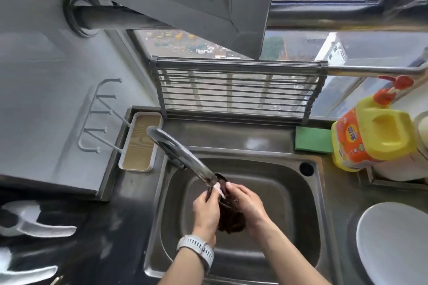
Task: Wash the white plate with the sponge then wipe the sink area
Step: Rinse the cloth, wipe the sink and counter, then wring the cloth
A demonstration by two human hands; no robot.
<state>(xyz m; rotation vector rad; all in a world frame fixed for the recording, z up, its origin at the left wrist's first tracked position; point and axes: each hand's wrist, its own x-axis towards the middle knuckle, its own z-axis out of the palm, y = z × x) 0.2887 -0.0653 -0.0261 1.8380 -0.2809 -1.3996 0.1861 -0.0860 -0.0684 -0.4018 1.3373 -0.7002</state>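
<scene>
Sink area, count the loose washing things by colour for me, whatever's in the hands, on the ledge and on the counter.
Brown: 1, the cloth held under the tap by the left hand and right hand
Green: 1, the sponge
Yellow and orange: 1, the soap bottle
White: 1, the plate
Total: 4

So the sink [310,194] sits dead centre, with the tap [176,152] reaching in from its back-left corner and both hands [228,209] over the basin right under the spout, a cloth [231,220] between them. Behind the sink there's a rack [236,90] against the window, a tray [139,143] off to the left, and a sponge [313,139] on the back ledge just beside the detergent bottle [370,134] at the right. The plate [393,243] lies on the counter to the right of the sink, nearer than the bottle.
</scene>
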